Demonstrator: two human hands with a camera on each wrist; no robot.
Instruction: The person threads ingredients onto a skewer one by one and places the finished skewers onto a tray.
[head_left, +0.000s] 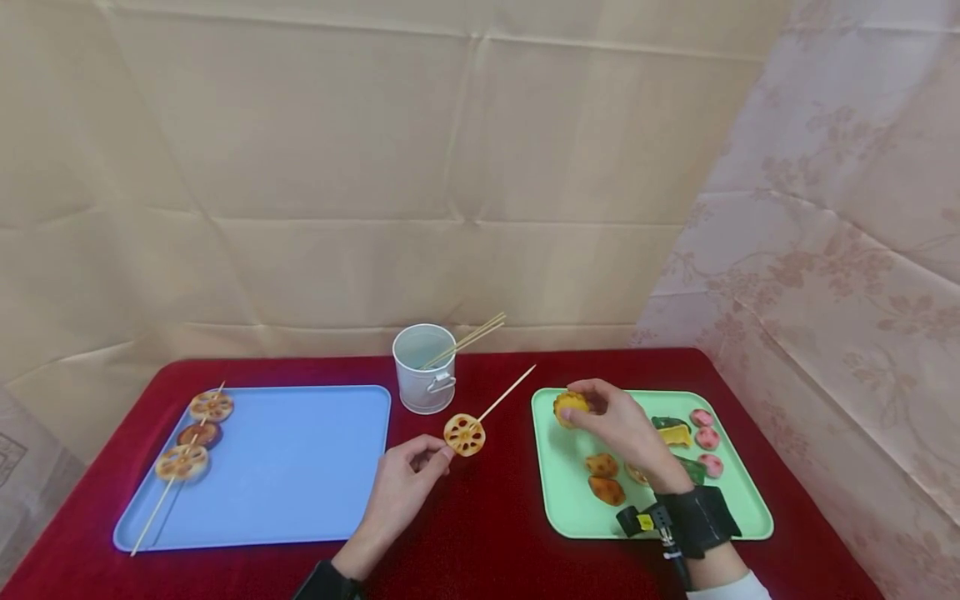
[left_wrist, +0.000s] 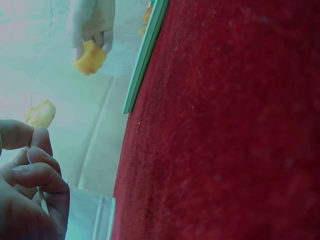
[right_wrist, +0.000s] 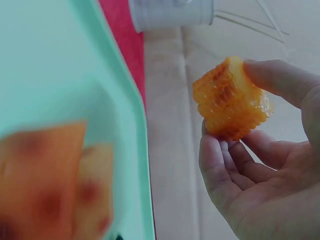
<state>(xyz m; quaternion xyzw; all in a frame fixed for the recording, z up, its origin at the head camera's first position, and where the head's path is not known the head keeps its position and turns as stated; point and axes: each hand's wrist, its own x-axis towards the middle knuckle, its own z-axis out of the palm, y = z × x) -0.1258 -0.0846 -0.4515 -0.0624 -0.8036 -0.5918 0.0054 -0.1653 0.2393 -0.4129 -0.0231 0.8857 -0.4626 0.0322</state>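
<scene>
My left hand (head_left: pixel 408 475) pinches a wooden skewer (head_left: pixel 507 393) between thumb and forefinger, close to a browned lotus root slice (head_left: pixel 465 435) threaded on it. The bare end of the stick points up and right, and in the left wrist view a bit of its lower part shows among my curled fingers (left_wrist: pixel 42 177). Over the far left part of the green tray (head_left: pixel 558 508), my right hand (head_left: pixel 626 425) holds a short chunk of corn (head_left: pixel 572 408). The right wrist view shows this grilled corn (right_wrist: pixel 227 102) with the thumb on one end and fingertips beneath.
Behind my hands stands a white bucket (head_left: pixel 425 387) with several bare skewers (head_left: pixel 480 332). Left, a blue tray (head_left: pixel 300 467) carries a skewer with two lotus root slices (head_left: pixel 182 462) and a brown round piece (head_left: pixel 199 434). Browned chunks (head_left: pixel 606 490), green pieces (head_left: pixel 693 469) and pink rounds (head_left: pixel 707 438) lie on the green tray.
</scene>
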